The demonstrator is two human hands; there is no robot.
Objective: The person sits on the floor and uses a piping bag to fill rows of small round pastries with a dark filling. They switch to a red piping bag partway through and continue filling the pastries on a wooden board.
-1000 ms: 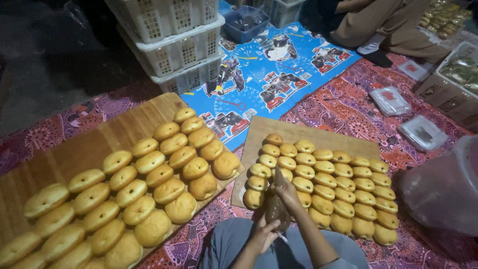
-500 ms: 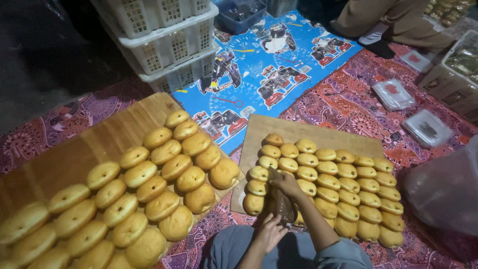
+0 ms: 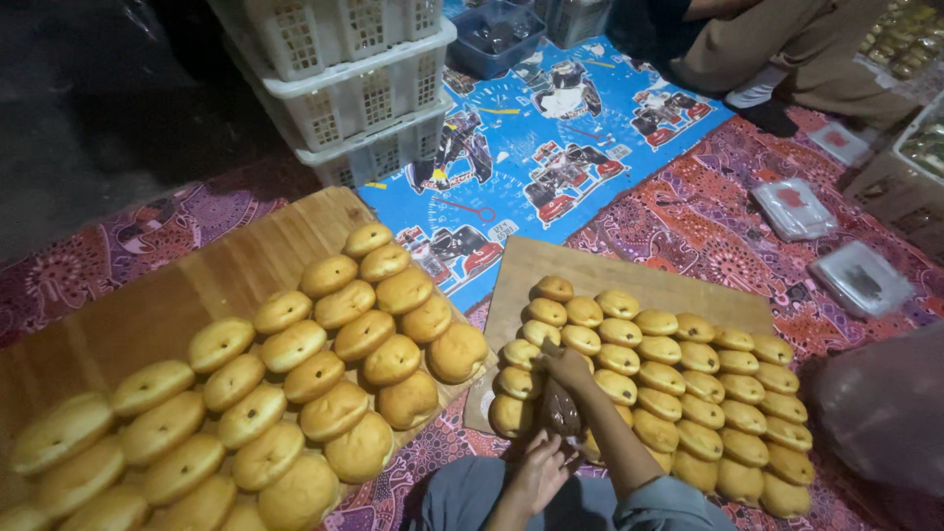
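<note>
filling buns on the right board

both hands worked a dark piping bag (image 3: 560,408) at the near-left corner of the small bun board (image 3: 610,270). right hand (image 3: 568,366) pinched the bag's top over a small bun (image 3: 513,413), left hand (image 3: 539,470) squeezed its lower end. step looked like filling; next bun needs the tip realigned. big buns (image 3: 295,393) lay untouched on the left

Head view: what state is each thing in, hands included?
Piping bag: dark filling inside, gripped by both hands.
Right hand: closed on the bag's upper part.
Left hand: holding the bag's lower end.
Small buns: in rows on the right board.
Large buns: in rows on the left board.
White crates: stacked.
</note>
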